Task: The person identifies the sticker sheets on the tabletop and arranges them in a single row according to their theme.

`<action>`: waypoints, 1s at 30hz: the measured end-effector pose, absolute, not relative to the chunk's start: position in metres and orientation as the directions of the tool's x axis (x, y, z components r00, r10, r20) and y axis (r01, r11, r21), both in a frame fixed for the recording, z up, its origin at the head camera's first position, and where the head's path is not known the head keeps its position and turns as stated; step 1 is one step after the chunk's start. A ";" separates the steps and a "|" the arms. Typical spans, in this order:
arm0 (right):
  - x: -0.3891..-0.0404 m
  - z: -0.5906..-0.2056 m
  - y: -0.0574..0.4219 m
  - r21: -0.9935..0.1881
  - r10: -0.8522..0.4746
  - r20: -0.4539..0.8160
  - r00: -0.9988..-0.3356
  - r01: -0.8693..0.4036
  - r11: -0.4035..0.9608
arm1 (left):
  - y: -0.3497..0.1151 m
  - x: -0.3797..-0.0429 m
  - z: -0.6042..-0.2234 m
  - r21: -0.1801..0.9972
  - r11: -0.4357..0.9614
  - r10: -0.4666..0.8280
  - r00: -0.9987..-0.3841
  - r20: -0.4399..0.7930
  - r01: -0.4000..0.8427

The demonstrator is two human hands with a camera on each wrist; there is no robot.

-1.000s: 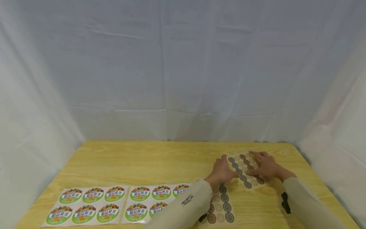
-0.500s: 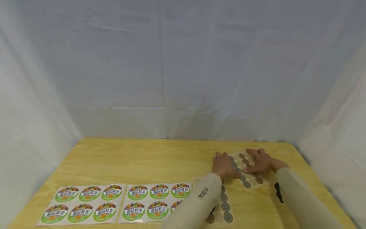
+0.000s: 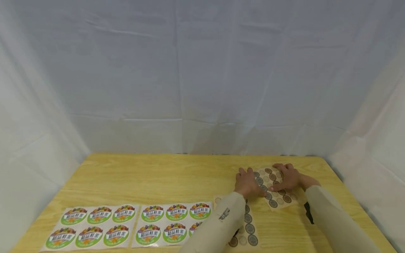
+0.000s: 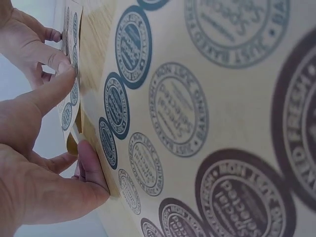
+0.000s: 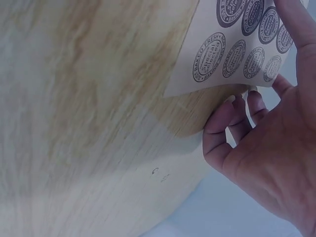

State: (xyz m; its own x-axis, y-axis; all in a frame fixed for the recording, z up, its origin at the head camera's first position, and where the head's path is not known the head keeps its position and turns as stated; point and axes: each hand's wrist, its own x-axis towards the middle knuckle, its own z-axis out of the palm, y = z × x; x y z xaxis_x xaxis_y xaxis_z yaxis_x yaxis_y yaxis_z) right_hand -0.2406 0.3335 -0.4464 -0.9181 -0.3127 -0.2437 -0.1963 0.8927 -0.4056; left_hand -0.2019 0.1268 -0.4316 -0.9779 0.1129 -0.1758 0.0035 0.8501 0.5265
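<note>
A sheet of round stickers, with teal, beige and brown circles, lies at a slant on the right part of the table, between both hands. My left hand grips its left edge, and in the left wrist view the fingers sit on both sides of the paper. Over on the right side, my right hand holds the same sheet, thumb on its face and the other fingers curled at the edge. The right wrist view shows this sheet with a corner lifted off the wood. "Special Selected" is readable on the circles.
A similar sticker sheet lies nearer, partly hidden under the left sleeve. Two sheets of fruit labels, a left one and a right one, lie side by side at the front left. A white curtain surrounds the wooden table.
My left hand has shifted slightly right along the sheet's edge, and my right hand slightly left. Over the last half second both hands have stayed almost still.
</note>
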 end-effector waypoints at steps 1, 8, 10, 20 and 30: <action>-0.240 -0.447 0.333 -0.402 -0.303 -0.243 -0.921 -0.189 0.896 | 0.127 -0.202 -0.432 0.526 0.850 0.114 -0.978 -0.175 0.005; -0.232 -0.441 0.327 -0.421 -0.332 -0.182 -0.925 -0.232 0.877 | 0.128 -0.203 -0.436 0.540 0.841 0.124 -0.979 -0.159 0.019; -0.230 -0.440 0.325 -0.432 -0.345 -0.176 -0.922 -0.243 0.869 | 0.128 -0.202 -0.436 0.533 0.846 0.126 -0.979 -0.163 0.020; -0.229 -0.439 0.314 -0.420 -0.377 -0.134 -0.916 -0.292 0.859 | 0.127 -0.202 -0.427 0.493 0.869 0.151 -0.970 -0.191 0.039; -0.216 -0.435 0.307 -0.453 -0.352 -0.127 -0.927 -0.261 0.852 | 0.119 -0.203 -0.432 0.659 0.747 0.240 -0.960 -0.148 0.085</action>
